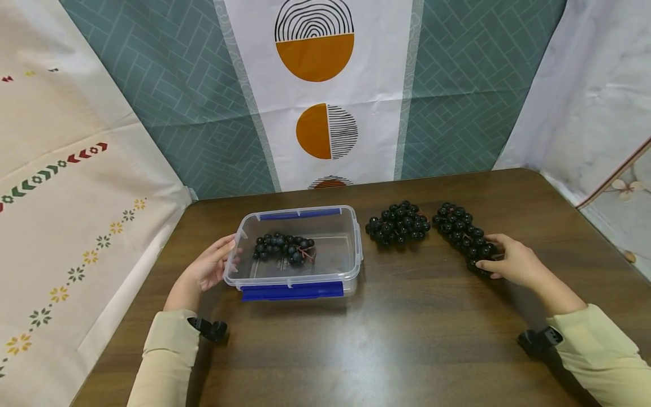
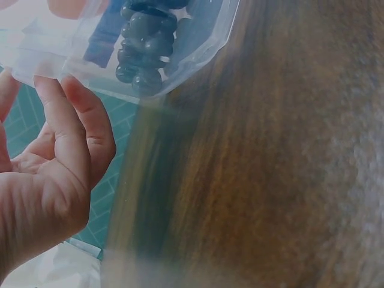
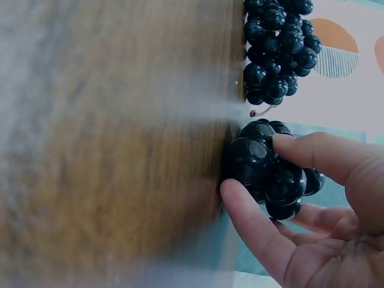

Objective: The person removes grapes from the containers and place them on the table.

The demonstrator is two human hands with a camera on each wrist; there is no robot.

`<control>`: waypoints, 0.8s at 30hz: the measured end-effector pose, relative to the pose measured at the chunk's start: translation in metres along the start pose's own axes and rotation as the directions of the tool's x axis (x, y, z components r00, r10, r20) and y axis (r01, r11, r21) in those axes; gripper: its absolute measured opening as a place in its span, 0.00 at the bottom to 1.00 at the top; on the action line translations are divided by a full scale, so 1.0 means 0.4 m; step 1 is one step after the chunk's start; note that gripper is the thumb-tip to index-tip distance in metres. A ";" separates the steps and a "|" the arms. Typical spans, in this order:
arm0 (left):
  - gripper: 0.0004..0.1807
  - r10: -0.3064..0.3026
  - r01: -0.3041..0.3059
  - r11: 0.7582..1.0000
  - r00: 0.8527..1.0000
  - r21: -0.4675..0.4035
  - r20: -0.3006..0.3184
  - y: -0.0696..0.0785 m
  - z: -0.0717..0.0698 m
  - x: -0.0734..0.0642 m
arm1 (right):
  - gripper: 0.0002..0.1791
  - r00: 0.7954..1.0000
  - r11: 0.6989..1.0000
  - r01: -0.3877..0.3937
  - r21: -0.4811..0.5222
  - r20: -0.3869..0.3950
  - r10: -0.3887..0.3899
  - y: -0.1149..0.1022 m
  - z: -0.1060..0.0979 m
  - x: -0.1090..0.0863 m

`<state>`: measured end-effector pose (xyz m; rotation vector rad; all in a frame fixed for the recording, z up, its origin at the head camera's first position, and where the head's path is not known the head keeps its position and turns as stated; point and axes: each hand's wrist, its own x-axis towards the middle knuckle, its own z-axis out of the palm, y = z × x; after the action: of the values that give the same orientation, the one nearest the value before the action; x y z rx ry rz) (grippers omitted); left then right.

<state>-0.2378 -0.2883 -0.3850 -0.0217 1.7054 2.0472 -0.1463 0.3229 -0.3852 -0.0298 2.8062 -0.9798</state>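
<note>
A clear plastic food container (image 1: pixel 330 271) with blue side clips stands on the table without a lid on top. Inside it lies a small bunch of black grapes (image 1: pixel 277 247) with a reddish stem. My left hand (image 1: pixel 211 265) grips the container's left end, fingertips against its wall, as the left wrist view also shows. At the right, my right hand (image 1: pixel 516 263) holds the near end of a long bunch of black grapes (image 1: pixel 460 229) between thumb and fingers. In the right wrist view, the thumb and a finger press the held grapes (image 3: pixel 258 162) from two sides.
Another bunch of black grapes (image 1: pixel 399 223) lies between the container and the held bunch. The brown wooden table (image 1: pixel 407 350) ends at a patterned cloth (image 1: pixel 203 113) behind, with more cloth hanging at both sides.
</note>
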 end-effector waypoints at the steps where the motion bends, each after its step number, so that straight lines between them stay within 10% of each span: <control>1: 0.11 0.001 -0.001 1.000 1.000 0.000 0.001 0.000 0.001 -0.001 | 0.42 1.000 1.000 0.004 0.006 0.001 -0.004 0.001 -0.001 -0.002; 24: 0.10 0.010 -0.009 0.998 1.000 0.057 -0.025 0.010 0.009 -0.008 | 0.37 0.987 0.994 0.057 -0.098 -0.142 -0.071 -0.004 -0.006 -0.026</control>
<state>-0.2354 -0.2865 -0.3795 -0.0210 1.7814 2.0124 -0.1364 0.3241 -0.3808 -0.0633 3.0003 -0.8970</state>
